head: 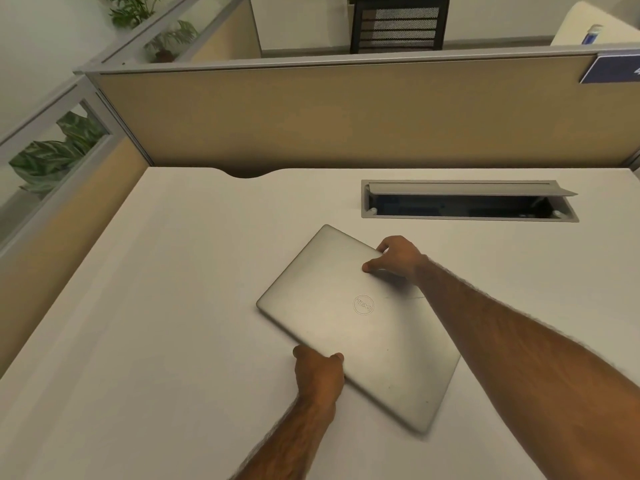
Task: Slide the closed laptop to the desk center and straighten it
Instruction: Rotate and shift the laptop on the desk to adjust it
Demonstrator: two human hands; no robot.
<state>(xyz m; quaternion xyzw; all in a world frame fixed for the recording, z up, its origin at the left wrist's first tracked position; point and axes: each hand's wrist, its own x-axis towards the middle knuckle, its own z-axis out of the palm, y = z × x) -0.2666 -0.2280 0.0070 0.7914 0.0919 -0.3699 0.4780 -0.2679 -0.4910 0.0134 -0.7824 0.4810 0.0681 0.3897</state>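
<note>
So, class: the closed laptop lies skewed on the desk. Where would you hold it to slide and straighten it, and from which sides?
Hold the laptop by two opposite edges. It is thin, flat and closed, so it offers only edges, and gripping either side of its middle probably turns it most easily. The left hand grips the near-left edge and the right hand the far-right corner, thumb on the lid.

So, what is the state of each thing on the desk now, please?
laptop: closed, flat, askew on desk
left hand: gripping laptop's near-left edge
right hand: gripping laptop's far corner
cable box lid: propped open
</note>
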